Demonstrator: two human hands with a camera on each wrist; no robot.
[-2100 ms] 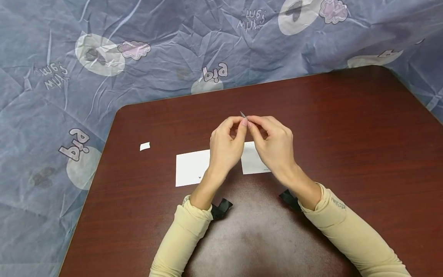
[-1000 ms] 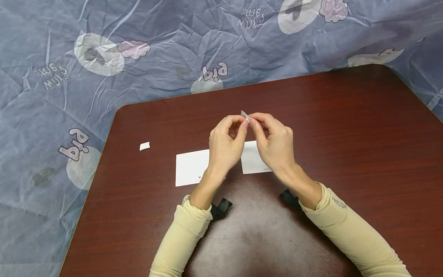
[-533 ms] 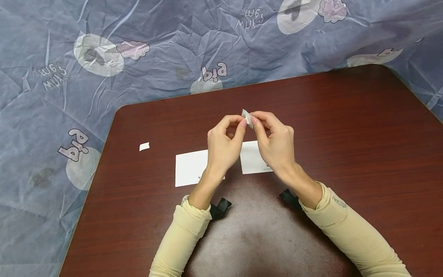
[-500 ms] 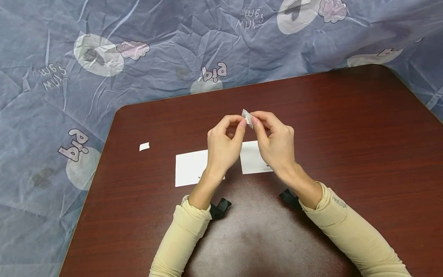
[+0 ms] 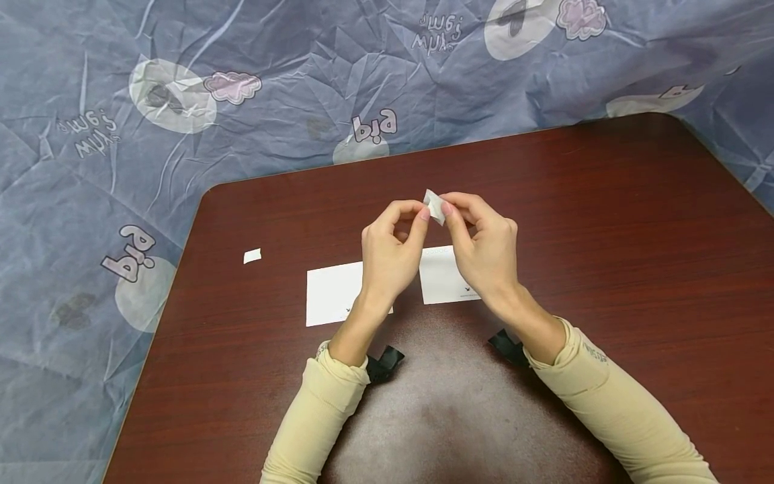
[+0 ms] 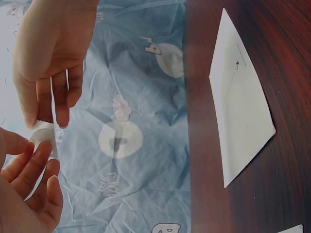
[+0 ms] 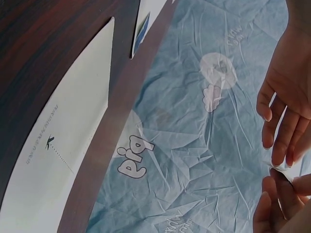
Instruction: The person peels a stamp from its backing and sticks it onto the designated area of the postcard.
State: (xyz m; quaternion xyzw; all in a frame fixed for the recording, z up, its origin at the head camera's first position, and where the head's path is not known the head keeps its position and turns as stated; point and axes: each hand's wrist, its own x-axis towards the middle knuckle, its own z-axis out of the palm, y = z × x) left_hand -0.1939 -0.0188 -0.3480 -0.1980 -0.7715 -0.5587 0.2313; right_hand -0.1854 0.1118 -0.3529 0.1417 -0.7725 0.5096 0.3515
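Above the table, a small folded piece of white paper [image 5: 434,207] is held between both hands. My left hand [image 5: 390,249] pinches its left side between thumb and index finger. From the other side, my right hand [image 5: 490,252] pinches it the same way. In the left wrist view the white paper [image 6: 43,135] shows between the fingertips, partly covered by them. Beneath the hands lie two white cards with small dark prints, a left card [image 5: 332,292] and a right card [image 5: 437,282]; forearms and hands hide parts of both.
A small white scrap [image 5: 252,255] lies on the left part of the reddish-brown table [image 5: 635,269]. Behind the table hangs a creased blue sheet [image 5: 302,74] with printed pictures. Black straps [image 5: 385,364] show at both wrists.
The paper has gone from a thin grey edge to a wider white face between the fingertips. My right hand has shifted slightly right and up, and the fingertips are a little farther apart.
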